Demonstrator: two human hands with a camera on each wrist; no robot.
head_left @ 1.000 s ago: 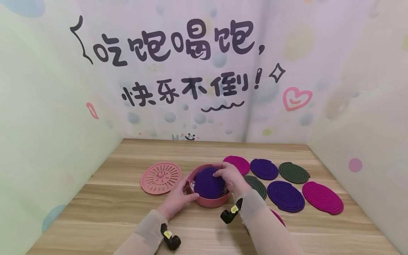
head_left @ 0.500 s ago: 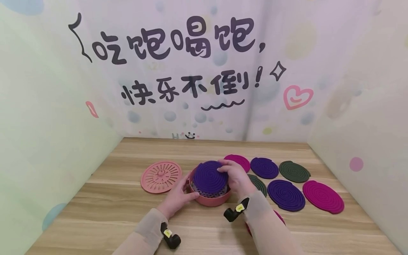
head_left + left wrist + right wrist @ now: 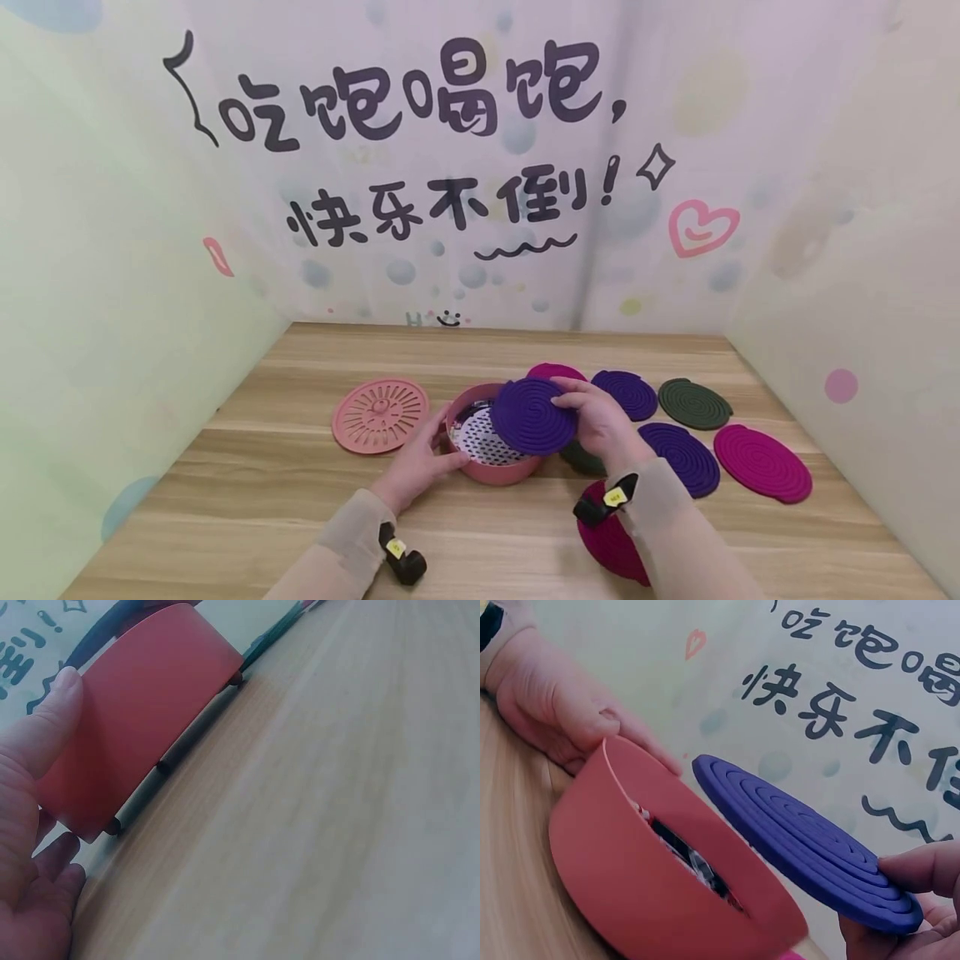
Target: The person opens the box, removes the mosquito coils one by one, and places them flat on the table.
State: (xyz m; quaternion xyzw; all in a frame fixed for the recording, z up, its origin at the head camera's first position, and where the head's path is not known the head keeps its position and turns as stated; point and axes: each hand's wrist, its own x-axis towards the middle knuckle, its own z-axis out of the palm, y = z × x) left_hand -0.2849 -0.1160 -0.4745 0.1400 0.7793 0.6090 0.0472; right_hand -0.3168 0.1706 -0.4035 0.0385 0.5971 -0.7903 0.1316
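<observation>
My right hand (image 3: 606, 421) pinches a purple spiral mosquito coil (image 3: 534, 416) by its right edge, thumb above and fingers below. The coil is tilted and held over the right side of a round pink mosquito coil box (image 3: 495, 475), apart from its rim in the right wrist view. My left hand (image 3: 416, 460) holds the box from the left, its thumb (image 3: 56, 712) against the outer wall in the left wrist view. Inside the box shows a perforated, patterned liner (image 3: 487, 437). The slotted pink lid (image 3: 380, 417) lies flat to the left.
Right of the box lie more flat coils: purple ones (image 3: 684, 458), a magenta one (image 3: 762, 463) and dark green ones (image 3: 695, 403). A magenta coil (image 3: 609, 537) lies partly under my right forearm. Light fabric walls (image 3: 480, 283) enclose the wooden table (image 3: 240, 508).
My right hand has lifted the purple coil out of the box and shifted it to the right, uncovering the box's inside. My left hand stays on the box.
</observation>
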